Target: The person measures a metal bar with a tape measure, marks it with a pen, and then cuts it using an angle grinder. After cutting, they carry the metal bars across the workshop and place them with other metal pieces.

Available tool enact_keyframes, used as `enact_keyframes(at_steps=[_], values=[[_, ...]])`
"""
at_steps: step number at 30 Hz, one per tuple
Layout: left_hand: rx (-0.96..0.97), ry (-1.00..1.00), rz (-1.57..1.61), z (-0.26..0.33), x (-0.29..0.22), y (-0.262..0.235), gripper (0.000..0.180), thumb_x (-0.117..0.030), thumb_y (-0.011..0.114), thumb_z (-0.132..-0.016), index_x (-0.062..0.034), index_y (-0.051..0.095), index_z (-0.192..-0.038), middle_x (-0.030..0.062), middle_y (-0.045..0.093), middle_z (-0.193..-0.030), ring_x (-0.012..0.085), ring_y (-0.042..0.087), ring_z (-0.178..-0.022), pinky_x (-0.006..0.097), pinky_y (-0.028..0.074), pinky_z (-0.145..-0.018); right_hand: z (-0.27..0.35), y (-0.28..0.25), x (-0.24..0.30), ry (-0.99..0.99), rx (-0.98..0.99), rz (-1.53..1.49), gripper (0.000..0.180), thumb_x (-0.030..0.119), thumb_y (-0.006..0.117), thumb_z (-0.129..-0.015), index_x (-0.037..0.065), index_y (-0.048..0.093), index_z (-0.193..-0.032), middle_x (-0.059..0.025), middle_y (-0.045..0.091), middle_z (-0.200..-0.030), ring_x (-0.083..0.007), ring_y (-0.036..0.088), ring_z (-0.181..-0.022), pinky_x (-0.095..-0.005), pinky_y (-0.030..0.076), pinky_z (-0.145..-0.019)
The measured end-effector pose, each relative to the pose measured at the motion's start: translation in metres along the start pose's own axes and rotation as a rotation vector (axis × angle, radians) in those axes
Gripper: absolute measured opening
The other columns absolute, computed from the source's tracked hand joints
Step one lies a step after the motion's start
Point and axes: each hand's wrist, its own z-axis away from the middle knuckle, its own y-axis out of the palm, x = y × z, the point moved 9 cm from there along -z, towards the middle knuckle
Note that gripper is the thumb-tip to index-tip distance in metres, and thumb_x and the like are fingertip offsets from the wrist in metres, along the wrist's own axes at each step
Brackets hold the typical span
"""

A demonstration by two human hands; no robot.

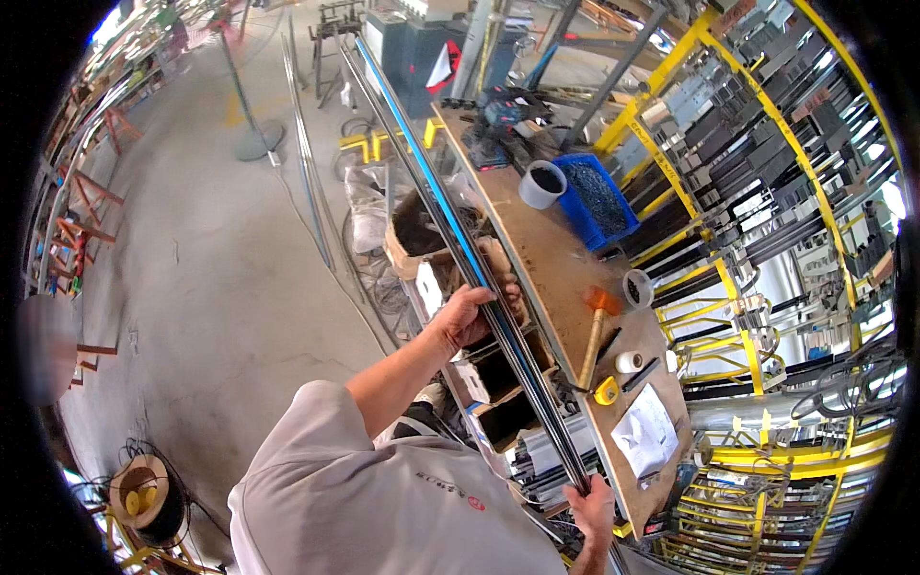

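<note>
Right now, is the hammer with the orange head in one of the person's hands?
No, the hammer lies on the table, while the left hand and the right hand hold the long bars.

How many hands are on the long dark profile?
2: the left hand partway along the profile, the right hand lower in the picture, beside the workbench. None seems hidden.
</note>
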Motion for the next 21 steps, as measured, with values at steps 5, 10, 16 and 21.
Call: enact_keyframes(at_steps=[5, 10, 16, 21], values=[[-0.044, 0.16, -0.157, 0.109, -0.055, -0.034, 0.046, -0.002, 0.048, -0.084, 0.0027, 0.05, -0.13, 0.0148, 0.065, -0.115, 0.0314, 0.065, -0.103, 0.046, 0.053, -0.096, 0.074, 0.073, 0.024, 0.036, 0.488, -0.413, 0.029, 0.029, 0.064, -0.094, 0.001, 0.064, -0.087, -0.0027, 0.064, -0.073, -0.0097, 0.058, -0.068, -0.0318, 0.048, -0.06], [-0.176, 0.206, -0.173, 0.241, -0.092, -0.103, 0.041, -0.001, 0.047, -0.085, 0.005, 0.052, -0.126, 0.0176, 0.065, -0.111, 0.0323, 0.066, -0.1, 0.046, 0.055, -0.091, 0.159, 0.179, 0.054, 0.151, 0.761, -0.734, 0.024, 0.02, 0.064, -0.094, -0.004, 0.065, -0.086, -0.0041, 0.064, -0.076, -0.009, 0.055, -0.07, -0.0268, 0.045, -0.064], [-0.281, 0.319, -0.158, 0.371, -0.162, -0.145, 0.036, 0.0, 0.046, -0.092, 0.0051, 0.051, -0.128, 0.0195, 0.064, -0.112, 0.032, 0.067, -0.098, 0.043, 0.058, -0.087, 0.218, 0.237, 0.11, -0.079, 0.738, -0.531, 0.021, 0.018, 0.069, -0.091, -0.002, 0.069, -0.087, -0.002, 0.066, -0.073, -0.0081, 0.056, -0.066, -0.0258, 0.045, -0.06], [-0.296, 0.333, -0.156, 0.452, -0.233, -0.177, 0.039, -0.002, 0.046, -0.093, 0.0048, 0.049, -0.131, 0.0174, 0.064, -0.111, 0.0286, 0.066, -0.099, 0.041, 0.058, -0.086, 0.257, 0.25, 0.214, -0.121, 0.705, -0.304, 0.026, 0.024, 0.07, -0.09, -0.002, 0.071, -0.088, -0.002, 0.067, -0.072, -0.007, 0.056, -0.065, -0.0254, 0.045, -0.059]])
